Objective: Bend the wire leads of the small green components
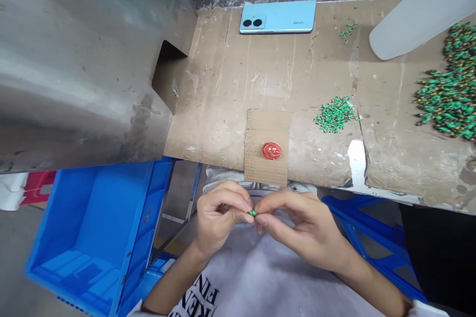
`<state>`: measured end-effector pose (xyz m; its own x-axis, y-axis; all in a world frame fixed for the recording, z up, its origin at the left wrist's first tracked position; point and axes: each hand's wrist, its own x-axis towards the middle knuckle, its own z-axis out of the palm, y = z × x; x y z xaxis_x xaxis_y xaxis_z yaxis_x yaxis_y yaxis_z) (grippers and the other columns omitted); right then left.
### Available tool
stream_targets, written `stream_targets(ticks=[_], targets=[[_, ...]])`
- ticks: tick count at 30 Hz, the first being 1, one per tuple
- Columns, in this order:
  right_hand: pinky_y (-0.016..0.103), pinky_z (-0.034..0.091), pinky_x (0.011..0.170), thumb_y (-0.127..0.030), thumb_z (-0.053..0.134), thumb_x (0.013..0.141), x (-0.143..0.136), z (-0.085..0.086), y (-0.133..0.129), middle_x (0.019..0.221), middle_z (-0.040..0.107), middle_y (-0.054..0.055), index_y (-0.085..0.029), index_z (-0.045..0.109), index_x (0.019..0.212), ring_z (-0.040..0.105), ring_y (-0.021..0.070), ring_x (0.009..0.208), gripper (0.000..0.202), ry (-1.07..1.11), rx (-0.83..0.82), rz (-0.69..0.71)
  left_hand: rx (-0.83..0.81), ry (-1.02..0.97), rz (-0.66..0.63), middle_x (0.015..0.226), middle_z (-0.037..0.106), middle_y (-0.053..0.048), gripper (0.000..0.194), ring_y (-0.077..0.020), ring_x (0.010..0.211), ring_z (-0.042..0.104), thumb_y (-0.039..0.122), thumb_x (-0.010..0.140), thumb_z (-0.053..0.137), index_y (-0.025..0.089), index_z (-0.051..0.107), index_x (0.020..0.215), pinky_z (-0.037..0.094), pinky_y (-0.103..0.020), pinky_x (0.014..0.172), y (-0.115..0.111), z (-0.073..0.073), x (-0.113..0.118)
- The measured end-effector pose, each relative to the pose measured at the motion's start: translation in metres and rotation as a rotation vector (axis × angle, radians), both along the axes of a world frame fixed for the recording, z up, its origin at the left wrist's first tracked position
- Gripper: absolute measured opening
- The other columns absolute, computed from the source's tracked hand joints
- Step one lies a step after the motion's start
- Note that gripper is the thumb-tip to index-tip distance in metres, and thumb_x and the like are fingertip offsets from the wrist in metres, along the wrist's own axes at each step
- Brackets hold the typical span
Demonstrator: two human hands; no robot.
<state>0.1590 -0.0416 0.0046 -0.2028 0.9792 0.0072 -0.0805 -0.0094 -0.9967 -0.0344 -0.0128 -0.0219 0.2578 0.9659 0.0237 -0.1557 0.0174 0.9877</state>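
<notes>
Just off the near edge of the table (219, 84), the left hand (217, 218) and right hand (307, 223) are together, pinching one small green piece (252, 213) between them. On the table, a cardboard pad (267, 126) bears a glossy red mound (271, 151); green parts (335, 115) lie piled to its right.

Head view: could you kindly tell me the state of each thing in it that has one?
Left hand: pinching the green piece
Right hand: pinching its other end
Green piece: held between both hands' fingertips
Phone: lying back up
Red blob: glossy, on the cardboard strip
Cardboard strip: lying flat
Small pile: loose
Large pile: heaped
Crate: open
</notes>
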Motion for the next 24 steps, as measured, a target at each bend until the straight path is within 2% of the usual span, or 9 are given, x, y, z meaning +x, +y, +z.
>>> stream_targets(ticks=[4, 8, 11, 15, 24], targets=[[0.026, 0.066, 0.064, -0.026, 0.074, 0.104, -0.003, -0.0018, 0.001, 0.081, 0.081, 0.001, -0.023, 0.077, 0.101, 0.079, 0.0167, 0.067, 0.006, 0.222, -0.181, 0.005, -0.02, -0.042, -0.026, 0.082, 0.078, -0.003, 0.015, -0.0163, 0.071, 0.071, 0.038, 0.087, 0.093, 0.025, 0.084, 0.087, 0.056, -0.027, 0.065, -0.0004, -0.0028, -0.0008], [0.024, 0.065, 0.063, -0.028, 0.077, 0.102, -0.0045, -0.0026, 0.002, 0.079, 0.082, 0.003, -0.02, 0.076, 0.098, 0.079, 0.0152, 0.065, 0.009, 0.373, -0.269, 0.011, 0.028, -0.105, -0.057, 0.084, 0.078, -0.002, 0.014, -0.0145, 0.073, 0.071, 0.032, 0.087, 0.094, 0.024, 0.084, 0.091, 0.056, -0.023, 0.065, 0.003, -0.004, 0.0012], [0.019, 0.063, 0.062, -0.024, 0.08, 0.1, -0.0053, -0.003, 0.0025, 0.08, 0.082, 0.002, -0.019, 0.076, 0.098, 0.079, 0.0124, 0.064, 0.007, 0.444, -0.295, 0.018, 0.085, -0.133, -0.057, 0.081, 0.077, -0.002, 0.016, -0.0131, 0.07, 0.07, 0.032, 0.085, 0.095, 0.021, 0.083, 0.089, 0.054, -0.021, 0.062, 0.0055, -0.0042, 0.0031], [0.015, 0.062, 0.064, -0.019, 0.079, 0.1, -0.0063, -0.0039, 0.0034, 0.081, 0.083, 0.001, -0.02, 0.077, 0.099, 0.079, 0.0092, 0.066, 0.002, 0.504, -0.316, 0.036, 0.08, -0.154, -0.066, 0.083, 0.076, -0.001, 0.014, -0.0123, 0.071, 0.069, 0.029, 0.087, 0.094, 0.021, 0.082, 0.091, 0.054, -0.02, 0.062, 0.0054, -0.0051, 0.0031], [0.013, 0.061, 0.066, -0.019, 0.078, 0.101, -0.0065, -0.0059, 0.0058, 0.085, 0.084, 0.0, -0.02, 0.078, 0.1, 0.078, 0.0071, 0.068, 0.002, 0.534, -0.336, 0.049, 0.095, -0.146, -0.062, 0.083, 0.075, -0.001, 0.014, -0.0121, 0.069, 0.067, 0.031, 0.09, 0.091, 0.021, 0.081, 0.091, 0.051, -0.021, 0.062, 0.0063, -0.0065, 0.0051]])
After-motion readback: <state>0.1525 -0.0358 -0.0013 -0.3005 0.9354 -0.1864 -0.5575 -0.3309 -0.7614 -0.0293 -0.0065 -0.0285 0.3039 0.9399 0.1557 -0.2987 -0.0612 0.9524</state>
